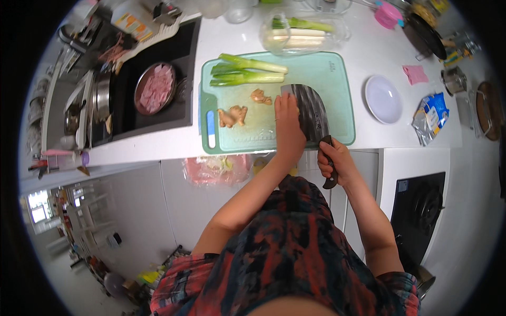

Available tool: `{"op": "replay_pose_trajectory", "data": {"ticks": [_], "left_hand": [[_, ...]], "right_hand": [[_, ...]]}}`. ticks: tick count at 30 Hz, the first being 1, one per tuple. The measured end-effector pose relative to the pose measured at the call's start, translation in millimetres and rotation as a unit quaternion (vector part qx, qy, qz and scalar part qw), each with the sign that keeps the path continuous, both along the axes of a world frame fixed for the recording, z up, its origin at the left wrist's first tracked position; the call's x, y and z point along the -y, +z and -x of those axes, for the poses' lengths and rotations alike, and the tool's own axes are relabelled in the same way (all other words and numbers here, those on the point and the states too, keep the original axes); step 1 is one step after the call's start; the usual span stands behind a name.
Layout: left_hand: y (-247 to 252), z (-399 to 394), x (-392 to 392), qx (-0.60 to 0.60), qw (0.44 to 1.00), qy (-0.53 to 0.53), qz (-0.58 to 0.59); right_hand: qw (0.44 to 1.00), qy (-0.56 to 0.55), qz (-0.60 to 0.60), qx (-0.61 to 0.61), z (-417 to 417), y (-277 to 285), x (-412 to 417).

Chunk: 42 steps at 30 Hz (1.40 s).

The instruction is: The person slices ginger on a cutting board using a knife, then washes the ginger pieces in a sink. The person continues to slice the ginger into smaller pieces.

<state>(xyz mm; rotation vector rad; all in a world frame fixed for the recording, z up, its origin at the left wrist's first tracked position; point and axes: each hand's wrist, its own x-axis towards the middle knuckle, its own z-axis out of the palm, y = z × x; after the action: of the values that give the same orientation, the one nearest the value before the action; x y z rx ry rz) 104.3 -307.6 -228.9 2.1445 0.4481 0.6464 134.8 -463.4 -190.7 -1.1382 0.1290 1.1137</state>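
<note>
My right hand (pixel 339 161) grips the dark handle of a broad cleaver (pixel 310 106), whose blade lies over the green cutting board (pixel 342 98). My left hand (pixel 290 122) reaches over the board against the blade's left side, fingers stretched and close together, slightly blurred. A sliver of something yellowish shows between hand and blade; most of it is hidden, and whether I hold it cannot be told. Left of that hand are a knobbly ginger root (pixel 233 116) and smaller ginger pieces (pixel 261 96). Cut leek stalks (pixel 249 76) lie along the board's far left.
Behind the board, a clear plastic tray (pixel 267 35) holds more leeks. To the right are a white plate (pixel 382 99), a pink cloth (pixel 415 74) and a blue-silver packet (pixel 431 118). A metal bowl of sliced meat (pixel 155 89) sits in the black sink (pixel 130 110). Below hangs a bag-lined pink bin (pixel 217 170).
</note>
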Motion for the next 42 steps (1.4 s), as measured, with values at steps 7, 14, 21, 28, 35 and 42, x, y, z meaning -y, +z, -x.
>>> {"op": "replay_pose_trajectory", "data": {"ticks": [7, 14, 21, 28, 35, 42], "left_hand": [[21, 26, -5, 0.158, 0.984, 0.075, -0.044], [34, 120, -45, 0.112, 0.959, 0.249, -0.082], [-55, 175, -48, -0.009, 0.907, 0.416, 0.055], [-77, 190, -56, 0.032, 0.874, 0.449, 0.182], [-16, 183, -64, 0.142, 0.881, 0.406, 0.197], [30, 153, -81, 0.084, 0.955, 0.258, 0.122]], "right_hand": [[0.988, 0.091, 0.056, 0.113, 22, 42, -16], [0.916, 0.335, 0.043, 0.218, 52, 55, -75], [0.755, 0.392, -0.045, 0.523, 82, -7, -127], [0.723, 0.434, 0.0, 0.537, 81, 25, -143], [0.759, 0.374, -0.006, 0.533, 65, 45, -123], [0.896, 0.255, 0.069, 0.357, 41, 70, -81]]}}
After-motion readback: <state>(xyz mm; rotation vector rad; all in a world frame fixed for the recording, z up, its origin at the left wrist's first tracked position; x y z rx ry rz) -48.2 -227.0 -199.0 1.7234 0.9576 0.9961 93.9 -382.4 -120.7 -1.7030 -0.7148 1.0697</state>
